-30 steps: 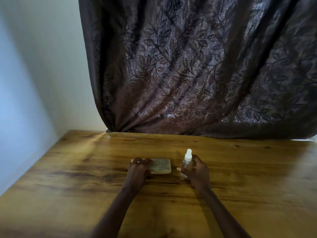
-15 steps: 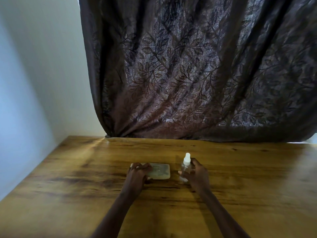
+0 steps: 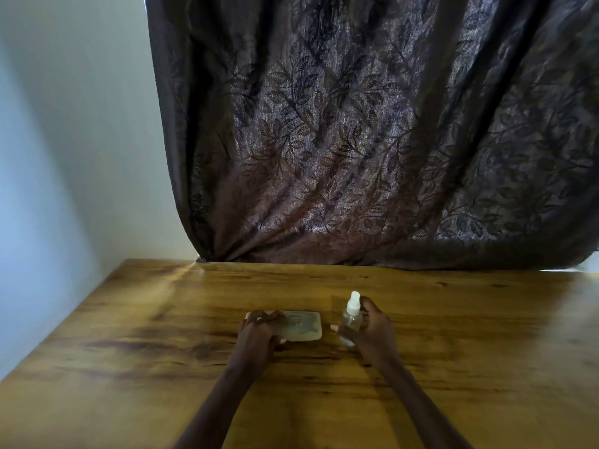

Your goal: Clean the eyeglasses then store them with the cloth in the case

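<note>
Dark leaf-patterned curtain behind a wooden bench, pale wall at left. Near mid-bench, a flat pale case, lid down, lying level. On its left end, the left hand, fingers curled over the far edge: a grip, not a mere rest. Just right of the case and apart from it, a clear bottle with white spray nozzle, upright, base on or barely off the bench; cannot tell which. Round the bottle from the right, the right hand, fingers wrapped, thumb tip showing at the bottle's left.

No eyeglasses and no cloth in view; probably shut inside the case, though too dim to confirm through the lid.

Step in hand, by judgement: the very start, with case and spray being readied ahead of any cleaning. No lens wiped yet, nothing stored.

Next move, likely: opening the case. Needs a firm hold on the base and a free hand for the lid, so bottle down and released first. Then eyeglasses and cloth out, by the frame, off the lenses.

Risk: a tall, narrow bottle so near the case, easily tipped by a swinging lid or a passing wrist.
</note>
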